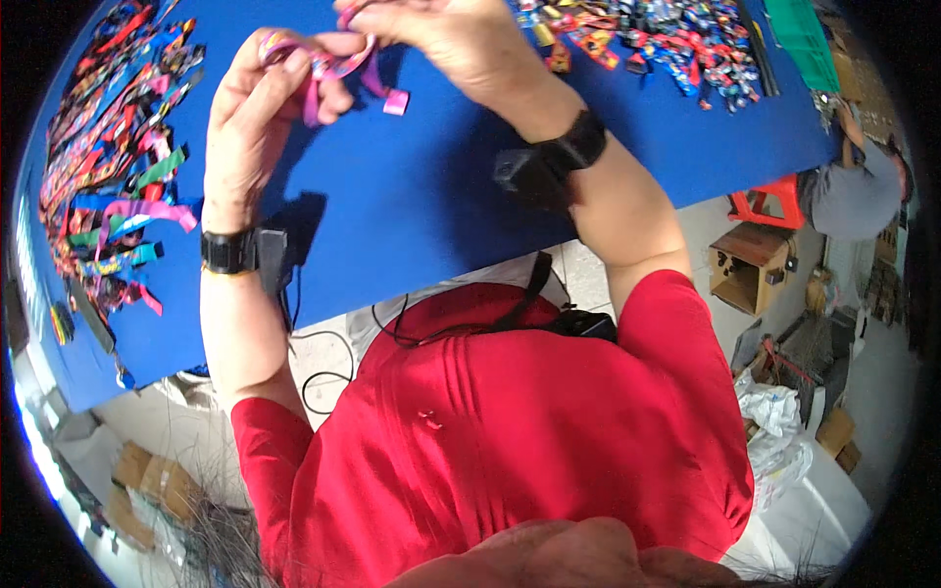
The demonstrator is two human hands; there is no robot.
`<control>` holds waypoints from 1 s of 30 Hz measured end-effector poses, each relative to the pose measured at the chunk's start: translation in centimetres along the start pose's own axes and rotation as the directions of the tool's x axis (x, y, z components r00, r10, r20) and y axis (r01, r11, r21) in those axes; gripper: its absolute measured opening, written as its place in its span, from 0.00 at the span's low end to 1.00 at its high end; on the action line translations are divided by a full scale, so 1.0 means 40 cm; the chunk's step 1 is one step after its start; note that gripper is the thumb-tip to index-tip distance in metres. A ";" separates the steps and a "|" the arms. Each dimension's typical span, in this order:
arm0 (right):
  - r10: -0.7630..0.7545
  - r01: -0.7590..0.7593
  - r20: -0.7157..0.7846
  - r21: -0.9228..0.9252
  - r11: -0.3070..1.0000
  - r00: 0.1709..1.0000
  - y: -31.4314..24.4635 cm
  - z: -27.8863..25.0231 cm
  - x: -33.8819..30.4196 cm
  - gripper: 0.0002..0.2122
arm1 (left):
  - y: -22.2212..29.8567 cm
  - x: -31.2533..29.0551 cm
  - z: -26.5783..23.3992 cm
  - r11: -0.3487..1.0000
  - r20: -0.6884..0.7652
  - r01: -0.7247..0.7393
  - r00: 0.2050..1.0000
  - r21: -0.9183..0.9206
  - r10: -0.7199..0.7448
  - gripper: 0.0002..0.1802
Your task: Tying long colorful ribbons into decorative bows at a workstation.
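Both of my hands hold one pink-and-purple fabric band (338, 71) above a blue-covered table (412, 186). My left hand (260, 103) pinches its looped left end, and a loose tail hangs down between the fingers. My right hand (441, 34) grips the other end near the top edge, and a short pink tail (394, 100) dangles below it. Each wrist wears a black strap with a small black device.
A heap of coloured fabric bands (108, 167) lies on the table's left side, and another heap (657, 39) at the top right. A second person (853, 191) bends over at the far right near a red stool (765, 201). Cardboard boxes (750, 265) stand on the floor.
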State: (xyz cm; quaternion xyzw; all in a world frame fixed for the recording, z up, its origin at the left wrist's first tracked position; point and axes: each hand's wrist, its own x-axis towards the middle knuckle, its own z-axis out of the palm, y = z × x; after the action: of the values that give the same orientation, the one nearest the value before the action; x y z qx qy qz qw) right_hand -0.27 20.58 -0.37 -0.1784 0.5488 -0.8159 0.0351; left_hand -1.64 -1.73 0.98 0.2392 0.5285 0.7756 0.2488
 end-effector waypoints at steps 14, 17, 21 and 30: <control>0.151 -0.135 -0.133 0.125 0.983 0.980 -0.091 0.075 0.004 0.10 | -0.077 0.078 -0.034 0.683 0.192 -0.169 0.888 -0.710 0.419 0.04; 0.123 -0.122 -0.196 0.014 0.992 0.973 -0.071 0.061 -0.005 0.12 | 0.002 0.010 -0.017 0.993 -0.172 -0.013 0.985 -0.121 -0.008 0.10; 0.061 -0.069 -0.228 -0.026 0.997 0.972 -0.018 0.029 -0.003 0.15 | 0.002 0.007 -0.014 0.957 -0.065 -0.052 0.997 -0.284 0.034 0.04; 0.085 -0.067 -0.231 0.084 0.994 0.969 -0.021 0.039 -0.003 0.15 | 0.014 0.001 -0.007 0.899 -0.034 -0.022 0.999 -0.437 0.008 0.09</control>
State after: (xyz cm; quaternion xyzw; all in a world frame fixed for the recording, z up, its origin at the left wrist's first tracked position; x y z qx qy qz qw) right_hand 0.49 19.56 0.89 -0.0582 0.5245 -0.8494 0.0080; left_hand -1.92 -2.09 1.43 0.1693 0.3430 0.8799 0.2819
